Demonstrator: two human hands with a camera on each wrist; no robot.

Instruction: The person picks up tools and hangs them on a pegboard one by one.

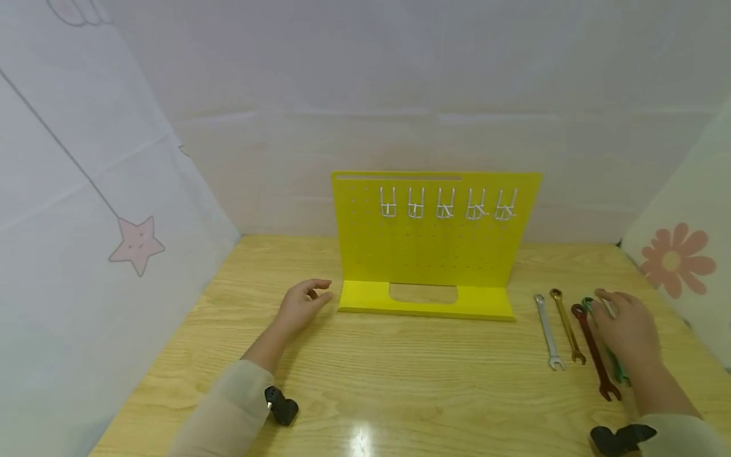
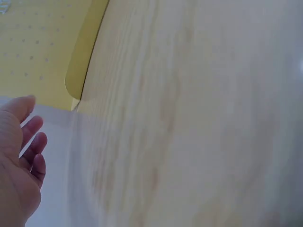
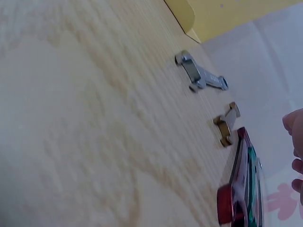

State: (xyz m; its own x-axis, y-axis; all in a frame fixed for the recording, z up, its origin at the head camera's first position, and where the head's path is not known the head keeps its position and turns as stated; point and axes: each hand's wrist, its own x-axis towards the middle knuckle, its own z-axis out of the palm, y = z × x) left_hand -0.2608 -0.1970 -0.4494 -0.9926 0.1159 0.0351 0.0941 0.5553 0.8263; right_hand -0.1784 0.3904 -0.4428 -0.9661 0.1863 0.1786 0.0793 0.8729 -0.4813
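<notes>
My left hand [image 1: 299,308] hovers by the left end of a yellow pegboard stand [image 1: 428,254], its fingers loosely bent and holding nothing. At the right, my right hand [image 1: 628,327] is above a row of combination wrenches, its fingers loosely bent. It partly covers a green wrench [image 1: 617,368]. Beside that lie a dark red wrench [image 1: 594,349], a gold wrench [image 1: 568,327] and a silver wrench [image 1: 548,333]. The right wrist view shows the thumb and fingers [image 3: 297,165] apart from the wrenches. Another pale wrench [image 3: 259,189] shows past the green one there.
Several white wire hooks [image 1: 445,204] hang in a row on the pegboard's upper part. The stand's base has a cut-out in its middle. Everything stands on a wooden table [image 1: 400,381], with pale cloth walls [image 1: 400,82] behind and at both sides.
</notes>
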